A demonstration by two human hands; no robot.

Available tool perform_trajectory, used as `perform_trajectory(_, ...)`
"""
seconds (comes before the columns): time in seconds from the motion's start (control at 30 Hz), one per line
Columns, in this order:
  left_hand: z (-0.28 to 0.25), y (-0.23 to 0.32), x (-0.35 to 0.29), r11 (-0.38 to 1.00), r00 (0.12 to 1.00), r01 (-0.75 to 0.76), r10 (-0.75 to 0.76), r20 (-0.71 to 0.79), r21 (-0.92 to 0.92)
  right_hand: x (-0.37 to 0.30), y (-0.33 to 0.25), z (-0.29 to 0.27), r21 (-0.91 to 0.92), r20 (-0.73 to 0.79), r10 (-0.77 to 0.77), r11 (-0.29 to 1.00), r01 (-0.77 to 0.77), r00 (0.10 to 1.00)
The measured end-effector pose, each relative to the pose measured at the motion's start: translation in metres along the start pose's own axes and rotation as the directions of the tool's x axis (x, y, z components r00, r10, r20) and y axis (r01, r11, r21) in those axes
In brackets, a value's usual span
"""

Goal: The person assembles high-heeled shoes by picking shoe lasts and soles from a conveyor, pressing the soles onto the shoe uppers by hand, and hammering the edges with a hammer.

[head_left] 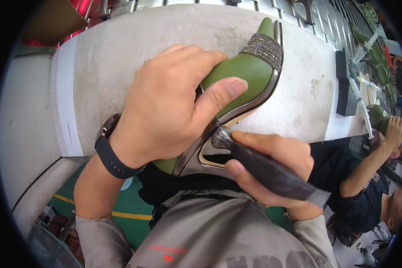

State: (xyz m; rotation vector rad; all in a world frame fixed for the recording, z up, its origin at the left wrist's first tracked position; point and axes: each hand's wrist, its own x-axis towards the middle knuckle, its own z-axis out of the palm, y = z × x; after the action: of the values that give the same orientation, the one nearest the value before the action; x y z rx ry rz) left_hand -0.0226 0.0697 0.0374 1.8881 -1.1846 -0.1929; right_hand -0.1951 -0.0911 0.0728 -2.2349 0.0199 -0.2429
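Observation:
A green shoe last [241, 73] wears a strappy shoe with a band of dark glittering stones [264, 50] near its toe, which points away from me. The shoe's metallic dark edge [276, 85] runs along the right side, down to the heel part [190, 161] close to my body. My left hand [165, 98] is closed round the last, its thumb pressed on the green surface. In my right hand [277, 161] I grip a dark hand tool [272, 172] with a rounded shiny end, which lies against the shoe by the heel. The tool's exact kind is unclear.
Beneath the shoe is a pale worktop [129, 40] with worn patches and taped edges. A black block [345, 85] and several syringe-like applicators [361, 105] lie at the right. Beyond are metal rollers [272, 6]. A co-worker's hand [394, 131] holds another green last [378, 117].

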Motion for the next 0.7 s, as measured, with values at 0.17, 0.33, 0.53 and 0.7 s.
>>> perform_trajectory(0.17, 0.001, 0.003, 0.001, 0.999, 1.0, 0.021, -0.021, -0.009, 0.028, 0.019, -0.004, -0.016, 0.125, 0.154, 0.103, 0.985, -0.122, 0.983)
perform_trajectory(0.33, -0.01, 0.008, 0.019, 0.992, 0.965, 0.123, -0.124, 0.233, 0.016, 0.004, 0.011, -0.01, 0.115, 0.019, 0.033, 0.993, -0.035, 0.999)
perform_trajectory(0.53, -0.003, 0.009, 0.002, 0.807, 0.946, 0.323, -0.28, 0.162, -0.495, -0.021, 0.04, -0.043, -0.271, -0.241, 0.098, 0.948, -0.164, 0.965)
perform_trajectory(0.7, 0.006, 0.014, -0.026, 0.433, 0.941, 0.212, -0.332, 0.063, -0.876, -0.028, 0.047, -0.033, -0.315, -0.285, 0.081, 0.933, -0.173, 0.955)
